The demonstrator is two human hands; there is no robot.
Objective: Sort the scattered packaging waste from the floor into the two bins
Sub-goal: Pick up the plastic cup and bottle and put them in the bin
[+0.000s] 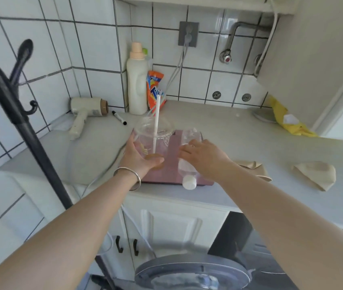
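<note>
A clear plastic cup with a domed lid and a white straw stands on a pink flat scale on the white counter. My left hand wraps around the cup's base. A clear plastic bottle with a white cap lies on the same pink scale, cap toward me. My right hand rests on top of the bottle, fingers curled over it.
On the counter stand a white detergent bottle and an orange packet; a hair dryer, a marker, a yellow cloth and two beige cloths lie around. A black coat stand rises at left. A grey round lid sits below.
</note>
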